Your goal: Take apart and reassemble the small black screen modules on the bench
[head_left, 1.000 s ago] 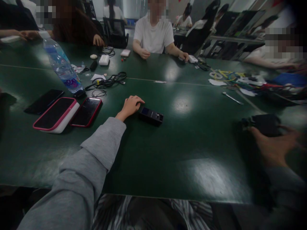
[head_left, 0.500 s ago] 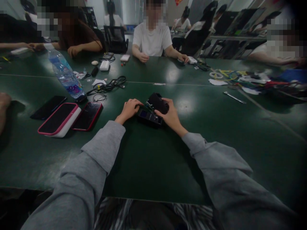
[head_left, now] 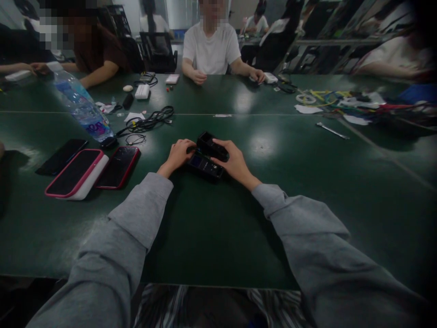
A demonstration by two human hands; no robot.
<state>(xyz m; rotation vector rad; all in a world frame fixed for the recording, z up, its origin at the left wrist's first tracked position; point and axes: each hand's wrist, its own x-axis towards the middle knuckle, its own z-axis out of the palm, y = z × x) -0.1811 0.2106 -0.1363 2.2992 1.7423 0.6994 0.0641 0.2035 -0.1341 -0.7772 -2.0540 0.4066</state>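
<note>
With our right hand (head_left: 235, 160) we gripped the right end of a black box-shaped device (head_left: 209, 142), thumb nearest us. It was just beyond a second black device with a small screen (head_left: 205, 166), which lay on the green table (head_left: 218, 237). Our left hand (head_left: 178, 156) curled its fingers beside both devices' left ends; we could not tell whether they gripped anything. A red-edged phone (head_left: 119, 167) lay left of it.

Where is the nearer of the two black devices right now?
In the head view, the nearer black device lies just left of centre on the green table, between the left hand and right hand, beside the farther black device.
</note>
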